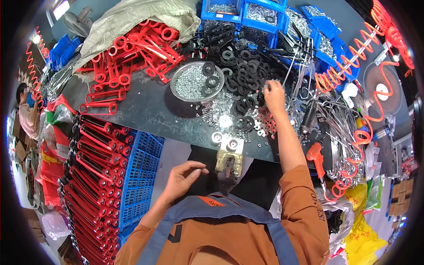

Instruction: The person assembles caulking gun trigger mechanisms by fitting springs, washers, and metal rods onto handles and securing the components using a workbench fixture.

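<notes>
My right hand [274, 98] reaches over the right side of a heap of black rings [247, 70] on the dark workbench. Its fingers are curled together, and whatever they hold is too small to make out. My left hand [182, 180] hovers in front of the bench edge, thumb and forefinger a little apart, with nothing seen in it. Beside it stands a small metal fixture [229, 161] wrapped in yellowish tape, with two round metal pieces [232, 144] on its top. Small nuts and red bits [265, 121] lie scattered below my right forearm.
A round metal dish [196, 81] holds small silvery parts and a few black rings. Red ring-ended handles [137, 53] spill from a woven sack; more fill a blue crate [140, 165] at left. To the right are a red-handled power driver [315, 155], coiled red hoses and blue bins [260, 18].
</notes>
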Motion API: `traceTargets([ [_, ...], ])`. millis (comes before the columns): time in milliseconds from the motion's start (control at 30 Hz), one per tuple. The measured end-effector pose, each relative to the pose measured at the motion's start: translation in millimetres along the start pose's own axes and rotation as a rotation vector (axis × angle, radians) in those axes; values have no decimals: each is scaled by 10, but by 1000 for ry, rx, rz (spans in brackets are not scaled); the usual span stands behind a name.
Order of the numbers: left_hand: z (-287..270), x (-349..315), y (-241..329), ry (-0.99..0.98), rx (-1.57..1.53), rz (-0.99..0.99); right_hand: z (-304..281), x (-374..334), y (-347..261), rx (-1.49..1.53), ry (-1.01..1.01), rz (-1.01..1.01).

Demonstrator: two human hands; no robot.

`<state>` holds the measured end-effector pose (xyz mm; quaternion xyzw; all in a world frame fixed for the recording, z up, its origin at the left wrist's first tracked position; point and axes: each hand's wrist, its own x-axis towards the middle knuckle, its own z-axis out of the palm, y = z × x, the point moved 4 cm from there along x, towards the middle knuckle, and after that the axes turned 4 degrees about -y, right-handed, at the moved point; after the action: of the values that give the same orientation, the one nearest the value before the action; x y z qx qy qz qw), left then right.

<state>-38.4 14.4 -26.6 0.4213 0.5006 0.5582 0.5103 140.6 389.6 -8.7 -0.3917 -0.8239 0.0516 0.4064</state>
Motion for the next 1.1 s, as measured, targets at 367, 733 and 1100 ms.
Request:
traceTargets([
  [367, -215, 406, -217, 77, 87, 4, 383, 724, 346, -227, -111, -71],
  [733, -385, 386, -376, 159, 102, -24, 722, 1144, 872, -982, -523, 132],
  [1100, -235, 434, -194, 75, 136, 73, 211, 825, -13, -355, -315, -56],
])
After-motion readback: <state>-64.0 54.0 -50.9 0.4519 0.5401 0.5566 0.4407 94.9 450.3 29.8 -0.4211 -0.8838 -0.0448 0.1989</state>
